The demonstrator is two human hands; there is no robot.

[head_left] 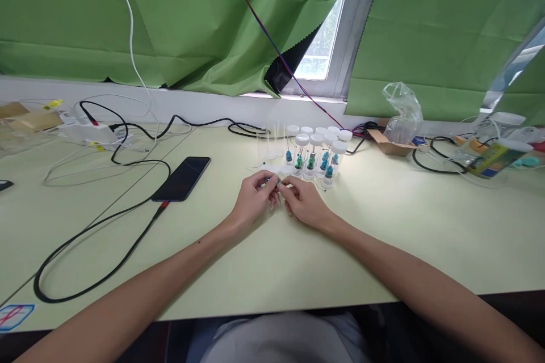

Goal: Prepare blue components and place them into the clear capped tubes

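Note:
Close together over the table, my left hand [254,194] and my right hand [304,199] meet fingertip to fingertip. Pinched in my left fingers is a small blue piece [272,180], mostly hidden; its kind cannot be made out. The thumb and index finger of my right hand are closed at its right end. Just beyond the hands stand several clear tubes with white caps [302,140], holding small blue or green figures on thin dark wires [329,172]. To their left are clear tubes without caps [263,148]. White caps lie partly hidden behind my fingers.
A black phone [182,178] lies left, with a looped black cable [76,229] plugged in. A white power strip [96,131] sits at the back left. At the back right are a small cardboard box [389,143] with a plastic bag [402,116] and a yellow-green container [496,160].

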